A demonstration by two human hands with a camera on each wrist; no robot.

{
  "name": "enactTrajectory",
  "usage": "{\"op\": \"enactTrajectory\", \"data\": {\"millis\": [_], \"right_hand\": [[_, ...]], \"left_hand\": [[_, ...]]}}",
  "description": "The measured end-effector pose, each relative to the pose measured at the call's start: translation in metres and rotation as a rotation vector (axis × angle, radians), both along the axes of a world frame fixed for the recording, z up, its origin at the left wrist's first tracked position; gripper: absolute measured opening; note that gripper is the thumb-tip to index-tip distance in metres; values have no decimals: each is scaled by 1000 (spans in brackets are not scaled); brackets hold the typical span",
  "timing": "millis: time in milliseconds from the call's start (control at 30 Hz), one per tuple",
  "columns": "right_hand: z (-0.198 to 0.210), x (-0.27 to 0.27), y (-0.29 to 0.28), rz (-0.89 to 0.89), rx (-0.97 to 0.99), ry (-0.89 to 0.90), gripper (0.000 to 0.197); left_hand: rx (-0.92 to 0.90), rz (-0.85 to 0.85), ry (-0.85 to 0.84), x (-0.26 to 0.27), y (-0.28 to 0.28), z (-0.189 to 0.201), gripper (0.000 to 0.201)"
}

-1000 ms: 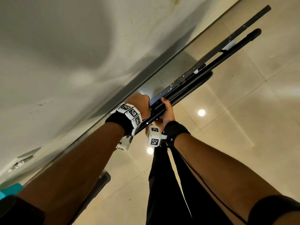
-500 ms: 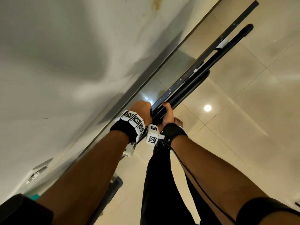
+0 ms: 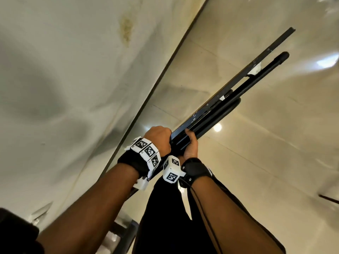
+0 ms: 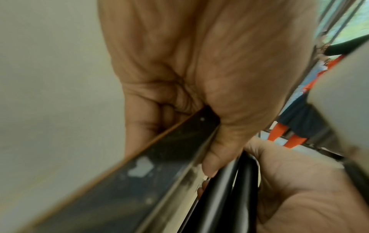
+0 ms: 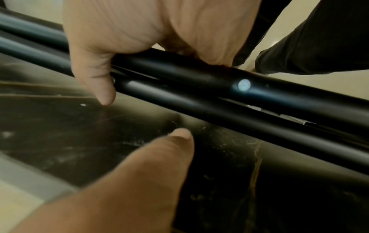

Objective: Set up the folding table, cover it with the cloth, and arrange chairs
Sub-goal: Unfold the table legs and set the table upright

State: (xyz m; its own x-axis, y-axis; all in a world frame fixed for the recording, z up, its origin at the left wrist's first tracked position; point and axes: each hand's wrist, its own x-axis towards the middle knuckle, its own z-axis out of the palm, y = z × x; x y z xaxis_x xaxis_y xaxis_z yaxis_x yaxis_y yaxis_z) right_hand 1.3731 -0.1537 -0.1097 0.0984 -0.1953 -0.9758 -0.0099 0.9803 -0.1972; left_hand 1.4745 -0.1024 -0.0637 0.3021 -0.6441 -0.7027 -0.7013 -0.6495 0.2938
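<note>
The folded table (image 3: 236, 85) is held edge-on above the floor, slanting up to the right, with its black tubular legs (image 3: 256, 76) folded against its underside. My left hand (image 3: 159, 138) grips the tabletop's dark rim (image 4: 139, 181), fingers curled over it. My right hand (image 3: 190, 145) sits just right of it, its fingers (image 5: 123, 31) wrapped over the leg tubes (image 5: 199, 78) and its thumb (image 5: 163, 154) lying near the scuffed underside (image 5: 60, 134). No cloth or chairs are in view.
A pale wall (image 3: 64, 70) runs along the left, close to the table. Glossy beige floor tiles (image 3: 266, 171) spread to the right. My black trousers (image 3: 168, 208) are below the hands. A dark frame (image 3: 124, 233) stands low by the wall.
Both hands keep the same hold. The table and hands sit slightly lower in the head view, and my legs have shifted beneath them.
</note>
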Motion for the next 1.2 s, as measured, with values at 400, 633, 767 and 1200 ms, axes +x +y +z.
{"op": "enactTrajectory", "data": {"millis": [400, 633, 767, 1200], "right_hand": [[62, -162, -13, -495, 14, -126, 42], [73, -302, -25, -827, 8, -193, 34], [70, -395, -40, -1039, 24, -195, 32], [56, -672, -68, -1604, -45, -150, 20]], "left_hand": [[20, -590, -41, -149, -79, 58, 25], [66, -951, -69, -301, -134, 69, 24], [117, -1175, -95, -410, -171, 68, 15], [73, -1751, -127, -739, -234, 63, 20]]}}
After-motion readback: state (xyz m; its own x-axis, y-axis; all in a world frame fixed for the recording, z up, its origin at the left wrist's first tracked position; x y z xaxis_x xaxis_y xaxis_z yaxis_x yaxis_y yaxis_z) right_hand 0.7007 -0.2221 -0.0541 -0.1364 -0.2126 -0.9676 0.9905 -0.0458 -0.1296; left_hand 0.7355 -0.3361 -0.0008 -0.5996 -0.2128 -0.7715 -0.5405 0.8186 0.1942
